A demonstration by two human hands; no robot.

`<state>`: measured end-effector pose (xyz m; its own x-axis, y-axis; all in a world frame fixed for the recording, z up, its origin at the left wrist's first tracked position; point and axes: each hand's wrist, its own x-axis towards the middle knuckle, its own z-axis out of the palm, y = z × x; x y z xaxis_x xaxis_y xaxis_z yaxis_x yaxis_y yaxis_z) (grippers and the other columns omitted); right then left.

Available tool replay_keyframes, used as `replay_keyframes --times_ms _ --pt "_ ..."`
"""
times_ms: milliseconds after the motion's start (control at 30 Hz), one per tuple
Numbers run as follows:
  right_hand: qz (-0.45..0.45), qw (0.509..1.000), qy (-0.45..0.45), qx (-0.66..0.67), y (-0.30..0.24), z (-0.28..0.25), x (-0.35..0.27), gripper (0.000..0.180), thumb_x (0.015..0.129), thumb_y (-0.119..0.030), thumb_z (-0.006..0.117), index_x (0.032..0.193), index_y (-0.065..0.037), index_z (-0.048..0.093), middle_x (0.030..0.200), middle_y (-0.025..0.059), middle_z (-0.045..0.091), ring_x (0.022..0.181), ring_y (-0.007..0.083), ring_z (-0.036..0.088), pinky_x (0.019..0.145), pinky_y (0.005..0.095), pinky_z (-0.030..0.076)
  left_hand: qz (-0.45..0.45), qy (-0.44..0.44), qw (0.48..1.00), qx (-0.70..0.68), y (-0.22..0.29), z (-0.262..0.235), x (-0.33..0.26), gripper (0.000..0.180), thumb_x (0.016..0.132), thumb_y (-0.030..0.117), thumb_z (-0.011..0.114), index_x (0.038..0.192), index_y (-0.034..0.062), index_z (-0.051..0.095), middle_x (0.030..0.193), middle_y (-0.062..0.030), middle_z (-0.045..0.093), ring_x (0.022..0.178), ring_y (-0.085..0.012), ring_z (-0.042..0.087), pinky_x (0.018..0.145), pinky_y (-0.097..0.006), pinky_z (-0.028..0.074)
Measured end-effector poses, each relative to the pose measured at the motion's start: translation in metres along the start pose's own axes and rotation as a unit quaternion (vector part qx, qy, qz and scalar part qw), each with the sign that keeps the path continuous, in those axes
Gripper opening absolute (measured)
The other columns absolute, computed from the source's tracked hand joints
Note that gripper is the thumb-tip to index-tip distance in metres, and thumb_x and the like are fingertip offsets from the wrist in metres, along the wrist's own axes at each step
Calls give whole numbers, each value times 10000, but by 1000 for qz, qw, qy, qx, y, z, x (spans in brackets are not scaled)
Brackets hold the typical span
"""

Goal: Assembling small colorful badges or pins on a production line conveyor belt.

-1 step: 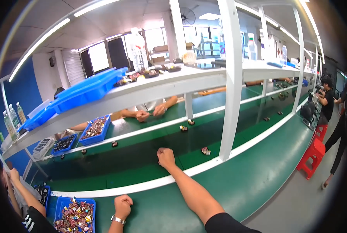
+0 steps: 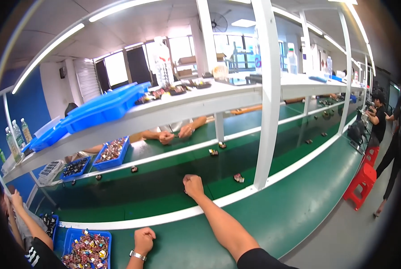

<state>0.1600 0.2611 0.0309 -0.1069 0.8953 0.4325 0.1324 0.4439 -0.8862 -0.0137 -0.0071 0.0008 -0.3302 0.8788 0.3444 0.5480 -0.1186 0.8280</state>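
Observation:
My right hand [image 2: 192,186] is closed, its arm reaching across the white rail over the dark green conveyor belt [image 2: 164,190]. Whatever its curled fingers may hold is hidden. Low in the view, my left hand [image 2: 144,240] rests as a closed fist at the green bench [image 2: 182,244], with a metal-banded watch [image 2: 137,255] on its wrist. I cannot see inside that fist either. To its left stands a blue bin [image 2: 110,244] heaped with small reddish and yellow parts. Nearest to my right hand on the belt lies a small dark part with pale and pink bits [image 2: 239,178].
Several similar small parts lie along the belt. A white post [image 2: 268,98] and shelf [image 2: 187,101] stand ahead, with blue trays [image 2: 101,107] on the shelf. A co-worker's hands [image 2: 175,134] work across the belt; another person's arm [image 2: 30,219] is at left. Red stools [image 2: 361,184] stand right.
The whole view has shifted slightly, so things sit a little lower. Both hands keep the same closed poses in nearly the same places.

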Motion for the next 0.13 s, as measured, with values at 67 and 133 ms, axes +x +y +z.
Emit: replay_keyframes --times_ms 67,133 --pt "-41 999 26 -13 7 -3 1 168 748 -36 494 663 -16 637 613 192 577 602 319 626 575 414 496 3 -2 1000 -1 13 5 2 254 670 -97 406 593 12 622 531 -29 554 511 -104 509 499 -248 392" --pt "-70 997 30 -17 2 -7 -2 241 726 18 428 576 -17 613 509 154 555 479 242 621 556 380 536 2 8 1000 5 9 2 4 242 687 -84 427 602 13 633 542 -40 587 518 -125 535 509 -260 411"
